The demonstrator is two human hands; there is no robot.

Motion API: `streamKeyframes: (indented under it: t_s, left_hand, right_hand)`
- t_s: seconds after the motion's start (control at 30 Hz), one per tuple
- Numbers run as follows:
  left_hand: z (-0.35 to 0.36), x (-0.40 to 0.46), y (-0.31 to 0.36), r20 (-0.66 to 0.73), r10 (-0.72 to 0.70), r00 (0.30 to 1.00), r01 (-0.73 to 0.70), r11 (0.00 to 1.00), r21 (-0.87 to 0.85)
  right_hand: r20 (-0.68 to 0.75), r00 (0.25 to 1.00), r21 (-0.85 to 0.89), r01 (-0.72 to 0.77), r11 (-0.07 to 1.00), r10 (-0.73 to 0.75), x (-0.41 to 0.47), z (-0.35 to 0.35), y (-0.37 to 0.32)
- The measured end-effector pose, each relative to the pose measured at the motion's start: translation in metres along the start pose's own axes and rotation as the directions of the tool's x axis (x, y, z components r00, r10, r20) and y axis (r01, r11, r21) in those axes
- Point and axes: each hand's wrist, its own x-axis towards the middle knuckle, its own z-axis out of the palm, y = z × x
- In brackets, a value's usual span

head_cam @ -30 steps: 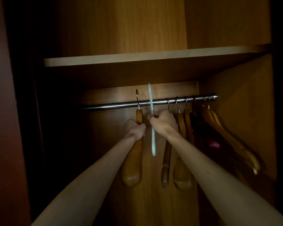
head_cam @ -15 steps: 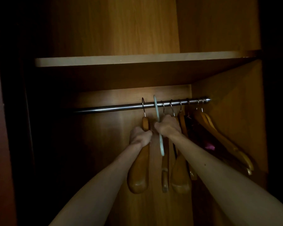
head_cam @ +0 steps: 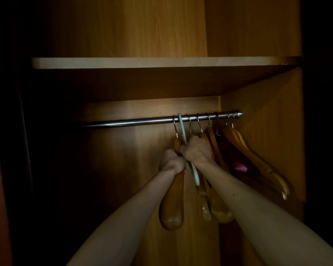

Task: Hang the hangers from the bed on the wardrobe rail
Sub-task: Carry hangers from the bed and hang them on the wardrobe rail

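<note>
Here, a pale green hanger hooks over the wardrobe rail, gripped by the right hand, while the left hand clasps a wooden hanger whose hook sits on the rail just beside it. The hands are close together, each clamped on its hanger. Further wooden hangers already crowd the rail's right end beneath the shelf. Both appear hung but not yet released; whether more wait on the bed cannot be told.

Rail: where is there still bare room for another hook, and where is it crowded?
The rail is bare left of the wooden hanger in the left hand. Rightward, past the pale hanger in the right hand, hooks crowd to the end.
</note>
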Motion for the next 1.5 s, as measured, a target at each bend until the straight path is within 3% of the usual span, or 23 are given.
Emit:
streamKeyframes:
  t_s: [0.27, 0.5, 0.7, 0.83, 0.93, 1.03, 1.1, 1.17, 1.23, 1.33, 1.4, 1.5]
  left_hand:
    - [0.026, 0.027, -0.017, -0.039, 0.004, 0.999, -0.004, 1.000, -0.012]
    - [0.024, -0.020, -0.008, -0.038, 0.049, 0.998, -0.055, 0.987, -0.149]
    - [0.032, -0.065, -0.047, -0.187, 0.033, 0.982, -0.106, 0.910, -0.400]
    - [0.053, -0.109, -0.112, -0.306, -0.051, 0.951, -0.083, 0.909, -0.409]
    - [0.084, -0.152, -0.174, -0.191, -0.039, 0.981, -0.032, 0.934, -0.356]
    - [0.123, -0.194, -0.244, 0.174, -0.006, 0.985, 0.035, 0.986, -0.165]
    - [0.149, -0.225, -0.287, 0.455, -0.061, 0.889, 0.065, 0.998, 0.007]
    - [0.175, -0.252, -0.323, 0.662, -0.164, 0.732, 0.001, 0.971, 0.239]
    - [0.203, -0.279, -0.365, 0.797, -0.257, 0.547, -0.145, 0.908, 0.392]
    - [0.225, -0.327, -0.425, 0.857, -0.434, 0.276, -0.369, 0.776, 0.512]
    - [0.227, -0.360, -0.453, 0.862, -0.496, 0.107, -0.484, 0.731, 0.481]
    - [0.228, -0.400, -0.480, 0.852, -0.523, -0.028, -0.543, 0.723, 0.427]
  right_hand:
    - [-0.017, 1.000, -0.008, -0.004, 1.000, 0.004, -0.005, -0.012, 0.024]
    - [-0.066, 0.993, 0.043, 0.098, 0.994, -0.095, -0.038, -0.017, 0.047]
    - [-0.187, 0.947, 0.051, 0.276, 0.960, -0.262, -0.114, -0.016, 0.076]
    - [-0.240, 0.928, 0.175, 0.329, 0.928, -0.284, -0.183, -0.011, 0.107]
    - [-0.222, 0.940, 0.176, 0.300, 0.938, -0.259, -0.234, 0.016, 0.153]
    - [-0.072, 0.986, 0.098, 0.156, 0.983, -0.149, -0.285, 0.058, 0.212]
    - [0.115, 0.993, -0.001, -0.011, 1.000, 0.011, -0.320, 0.091, 0.256]
    - [0.301, 0.913, -0.136, -0.245, 0.960, 0.276, -0.357, 0.122, 0.305]
    - [0.458, 0.725, -0.266, -0.440, 0.857, 0.514, -0.401, 0.142, 0.349]
    - [0.580, 0.464, -0.363, -0.589, 0.722, 0.670, -0.471, 0.153, 0.390]
    - [0.584, 0.325, -0.411, -0.672, 0.616, 0.744, -0.514, 0.153, 0.405]
    - [0.468, 0.101, -0.454, -0.825, 0.337, 0.878, -0.584, 0.148, 0.428]
